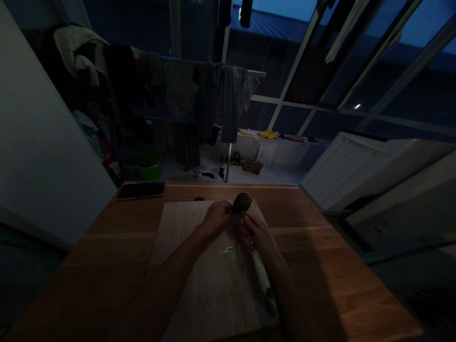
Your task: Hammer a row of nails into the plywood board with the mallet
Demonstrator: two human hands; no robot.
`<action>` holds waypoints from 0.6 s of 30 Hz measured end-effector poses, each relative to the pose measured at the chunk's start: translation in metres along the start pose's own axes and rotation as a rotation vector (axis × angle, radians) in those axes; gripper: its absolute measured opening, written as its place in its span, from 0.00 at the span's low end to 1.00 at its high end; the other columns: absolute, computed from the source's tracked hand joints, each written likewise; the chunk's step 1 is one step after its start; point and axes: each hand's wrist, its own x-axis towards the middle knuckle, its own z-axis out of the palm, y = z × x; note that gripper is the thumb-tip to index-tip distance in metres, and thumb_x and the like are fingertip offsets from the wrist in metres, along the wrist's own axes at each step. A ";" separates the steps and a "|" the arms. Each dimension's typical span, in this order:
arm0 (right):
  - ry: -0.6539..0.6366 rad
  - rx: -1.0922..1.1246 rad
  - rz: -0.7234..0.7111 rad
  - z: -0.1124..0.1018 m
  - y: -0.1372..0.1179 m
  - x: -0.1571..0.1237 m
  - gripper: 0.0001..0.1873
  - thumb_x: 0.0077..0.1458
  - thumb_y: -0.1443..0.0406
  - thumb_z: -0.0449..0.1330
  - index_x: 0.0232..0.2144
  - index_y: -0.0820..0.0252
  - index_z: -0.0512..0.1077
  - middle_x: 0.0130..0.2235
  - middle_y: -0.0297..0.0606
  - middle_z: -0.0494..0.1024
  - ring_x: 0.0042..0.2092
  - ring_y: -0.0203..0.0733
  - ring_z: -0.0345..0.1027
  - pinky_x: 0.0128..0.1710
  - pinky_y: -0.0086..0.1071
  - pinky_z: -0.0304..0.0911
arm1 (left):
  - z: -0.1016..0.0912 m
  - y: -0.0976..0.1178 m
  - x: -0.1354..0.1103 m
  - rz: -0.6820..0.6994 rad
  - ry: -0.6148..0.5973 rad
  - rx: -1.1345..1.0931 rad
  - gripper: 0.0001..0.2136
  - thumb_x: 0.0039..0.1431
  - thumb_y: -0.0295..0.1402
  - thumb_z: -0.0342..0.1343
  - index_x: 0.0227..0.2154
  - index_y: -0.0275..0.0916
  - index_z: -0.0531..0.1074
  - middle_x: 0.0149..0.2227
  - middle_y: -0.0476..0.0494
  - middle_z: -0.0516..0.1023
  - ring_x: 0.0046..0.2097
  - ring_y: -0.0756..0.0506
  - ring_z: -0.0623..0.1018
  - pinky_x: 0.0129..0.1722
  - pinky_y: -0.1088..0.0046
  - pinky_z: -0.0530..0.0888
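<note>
The hammer is located over the right-hand part of the wooden board. Its dark head is near the board's far right corner, and its pale handle slants from there toward the wearer and to the right. Whether the hammer rests on the board cannot be determined.

The right hand grasps the handle just below the head. The left hand is placed just beside the head on its left side, fingers bunched together; low light prevents telling whether they pinch a small part or touch the head.

A loose cluster of metal nails lies on the board between the forearms, the shanks roughly parallel. Small dark spots form a row on the far left section of the board; their nature is unclear.

The board lies flat on the wooden counter. A smartphone lies at the counter's far left corner. A dark rounded object sits just beyond the board's far edge.

Beyond the counter, clothes hang on a drying rack, with a green basin below at left. Windows form the background.
</note>
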 end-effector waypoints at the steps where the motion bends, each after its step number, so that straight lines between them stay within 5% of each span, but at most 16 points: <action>1: -0.001 0.023 -0.007 -0.001 0.000 0.000 0.28 0.46 0.43 0.68 0.37 0.57 0.70 0.19 0.21 0.67 0.11 0.29 0.56 0.07 0.24 0.52 | 0.000 0.000 0.000 0.004 -0.001 0.002 0.07 0.57 0.30 0.59 0.33 0.37 0.83 0.34 0.43 0.84 0.36 0.44 0.80 0.38 0.71 0.71; 6: 0.030 0.114 -0.035 -0.004 0.000 0.003 0.29 0.43 0.44 0.71 0.37 0.57 0.71 0.19 0.19 0.65 0.11 0.29 0.55 0.06 0.23 0.50 | 0.003 -0.001 0.000 0.005 0.004 -0.015 0.07 0.58 0.28 0.58 0.35 0.38 0.82 0.36 0.42 0.83 0.39 0.44 0.80 0.44 0.70 0.72; 12: 0.085 0.143 -0.026 -0.008 0.000 0.005 0.30 0.42 0.44 0.72 0.39 0.57 0.71 0.19 0.20 0.67 0.11 0.29 0.56 0.06 0.23 0.52 | -0.010 0.005 -0.005 0.005 -0.014 -0.022 0.11 0.52 0.28 0.61 0.40 0.37 0.76 0.38 0.44 0.80 0.38 0.46 0.77 0.37 0.72 0.71; 18: 0.097 0.129 -0.056 -0.013 -0.001 0.006 0.30 0.42 0.44 0.72 0.39 0.57 0.71 0.19 0.20 0.66 0.12 0.30 0.56 0.06 0.24 0.53 | -0.046 0.038 -0.030 0.136 -0.575 0.198 0.07 0.48 0.37 0.66 0.25 0.39 0.77 0.28 0.46 0.78 0.30 0.45 0.76 0.30 0.71 0.68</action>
